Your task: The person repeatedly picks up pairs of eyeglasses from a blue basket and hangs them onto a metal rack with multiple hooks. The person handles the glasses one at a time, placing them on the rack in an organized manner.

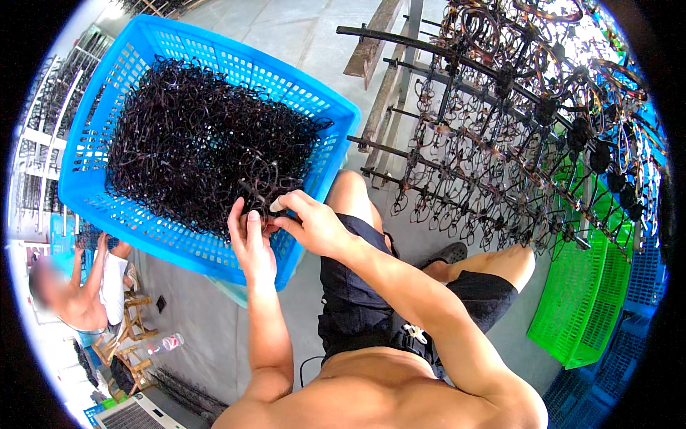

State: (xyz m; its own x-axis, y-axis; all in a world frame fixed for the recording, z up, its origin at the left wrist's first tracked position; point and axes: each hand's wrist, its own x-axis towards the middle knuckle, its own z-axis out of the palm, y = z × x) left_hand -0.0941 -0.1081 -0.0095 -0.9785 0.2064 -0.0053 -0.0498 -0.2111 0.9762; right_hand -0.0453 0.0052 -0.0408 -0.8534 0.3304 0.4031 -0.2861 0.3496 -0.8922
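A blue perforated plastic basket point(332, 107) holds a tangled heap of thin, dark, glossy looped pieces point(186, 136). At its near right part, both of my hands meet over the heap. My left hand point(251, 247) has its fingers and thumb closed around a dark looped piece point(268, 182), whose thin hoops stand up above the fingers. My right hand point(314, 227) pinches the same piece from the right, with a white cover on one fingertip. The exact grip points are partly hidden by the fingers.
On the right, a rack of dark rods point(421, 43) carries rows of hanging looped pieces. Green baskets point(579, 307) and blue crates point(629, 350) stand beyond it. A person point(86, 293) sits at far left near wooden stools point(132, 322). A plastic bottle point(166, 344) lies on the floor.
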